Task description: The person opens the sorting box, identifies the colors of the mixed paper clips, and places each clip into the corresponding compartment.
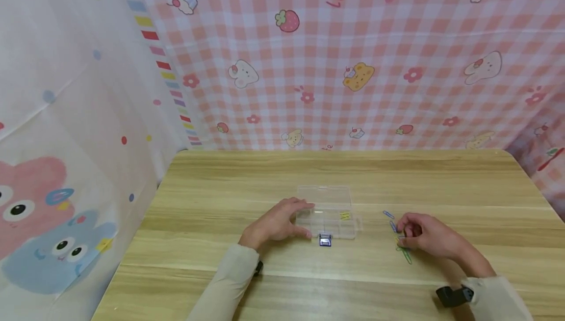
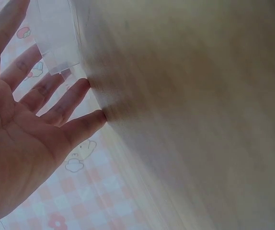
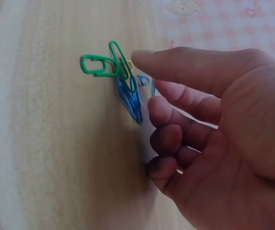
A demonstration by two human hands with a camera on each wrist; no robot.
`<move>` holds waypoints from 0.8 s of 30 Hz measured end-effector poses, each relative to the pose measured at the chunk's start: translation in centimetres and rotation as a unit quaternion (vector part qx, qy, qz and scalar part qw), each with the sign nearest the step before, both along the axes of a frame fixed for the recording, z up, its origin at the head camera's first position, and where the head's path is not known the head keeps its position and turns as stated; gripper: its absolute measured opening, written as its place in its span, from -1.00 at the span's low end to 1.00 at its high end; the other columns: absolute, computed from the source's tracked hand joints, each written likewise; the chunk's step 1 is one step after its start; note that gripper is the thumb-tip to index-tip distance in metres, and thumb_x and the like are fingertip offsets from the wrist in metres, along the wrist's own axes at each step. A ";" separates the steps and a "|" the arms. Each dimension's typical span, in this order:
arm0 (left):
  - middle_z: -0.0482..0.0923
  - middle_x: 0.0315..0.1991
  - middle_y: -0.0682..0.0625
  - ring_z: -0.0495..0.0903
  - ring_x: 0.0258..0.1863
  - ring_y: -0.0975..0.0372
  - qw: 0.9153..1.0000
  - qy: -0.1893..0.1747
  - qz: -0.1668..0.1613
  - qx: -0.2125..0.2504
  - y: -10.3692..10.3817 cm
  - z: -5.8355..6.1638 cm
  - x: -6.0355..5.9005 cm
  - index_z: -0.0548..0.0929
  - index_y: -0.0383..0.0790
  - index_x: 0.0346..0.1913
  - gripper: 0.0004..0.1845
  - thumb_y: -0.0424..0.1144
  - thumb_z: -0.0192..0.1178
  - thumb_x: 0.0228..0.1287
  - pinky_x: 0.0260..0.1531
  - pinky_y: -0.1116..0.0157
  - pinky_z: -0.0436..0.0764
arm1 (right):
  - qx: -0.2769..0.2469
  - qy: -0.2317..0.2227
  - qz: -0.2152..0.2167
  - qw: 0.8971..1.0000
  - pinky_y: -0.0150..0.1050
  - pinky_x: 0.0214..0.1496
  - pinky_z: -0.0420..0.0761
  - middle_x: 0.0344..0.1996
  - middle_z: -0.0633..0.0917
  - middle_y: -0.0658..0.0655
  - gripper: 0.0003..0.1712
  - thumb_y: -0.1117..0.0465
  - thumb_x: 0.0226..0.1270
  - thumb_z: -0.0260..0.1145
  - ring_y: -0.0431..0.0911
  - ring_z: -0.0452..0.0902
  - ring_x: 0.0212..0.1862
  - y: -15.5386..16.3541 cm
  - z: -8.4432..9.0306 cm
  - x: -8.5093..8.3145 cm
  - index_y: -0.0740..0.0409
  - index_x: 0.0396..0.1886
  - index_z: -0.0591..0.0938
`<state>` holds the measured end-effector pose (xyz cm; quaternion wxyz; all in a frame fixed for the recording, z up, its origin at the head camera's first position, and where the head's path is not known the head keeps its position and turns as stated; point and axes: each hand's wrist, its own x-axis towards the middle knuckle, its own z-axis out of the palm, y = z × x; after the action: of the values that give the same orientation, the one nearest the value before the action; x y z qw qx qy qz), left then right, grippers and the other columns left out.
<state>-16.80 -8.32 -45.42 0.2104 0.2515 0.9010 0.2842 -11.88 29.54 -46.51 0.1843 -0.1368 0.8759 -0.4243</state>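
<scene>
Head: one box (image 1: 326, 235), its long side running left-right, lid back; the left hand (image 1: 279, 219) spread at its left edge. To its right, two slanting blue clips (image 1: 389, 214), far ends leftward, near the bent right hand (image 1: 430, 235).

Left wrist: fingers apart beside the box.

Right wrist: two crossing green clips (image 3: 117, 68); thumb and index apart.

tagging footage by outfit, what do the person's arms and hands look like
The left sleeve and right sleeve are long, plain and pale beige. The left hand and right hand wear no gloves. A boxy black device sits by the right cuff; only a small black piece shows by the left. No cables are visible.
</scene>
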 end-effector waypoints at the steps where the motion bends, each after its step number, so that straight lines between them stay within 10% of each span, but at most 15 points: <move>1: 0.24 0.49 -0.02 0.15 0.49 0.07 1.000 0.000 0.000 0.000 0.0 0.0 0.0 0.40 0.08 0.44 -0.23 0.04 0.42 0.16 0.46 0.05 0.22 | 0.004 0.005 0.003 1.000 -0.37 -0.44 0.34 -0.48 0.45 0.01 -0.74 0.27 0.18 0.48 -0.25 0.32 -0.43 -0.1 0.0 0.0 0.24 -0.24 0.57; 24: 0.23 0.49 -0.02 0.14 0.49 0.08 1.000 0.001 -0.003 0.004 -0.1 -0.1 0.0 0.40 0.08 0.44 -0.23 0.04 0.41 0.16 0.45 0.05 0.23 | 0.056 0.031 -0.010 0.998 -0.41 -0.48 0.30 -0.59 0.45 -0.07 -0.90 0.38 0.25 0.36 -0.30 0.29 -0.50 -1.6 0.0 0.3 0.17 -0.44 0.62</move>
<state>-16.82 -8.44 -45.53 0.2094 0.2552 0.8994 0.2867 -11.57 27.99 -46.53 0.1597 -0.1304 0.9050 -0.3720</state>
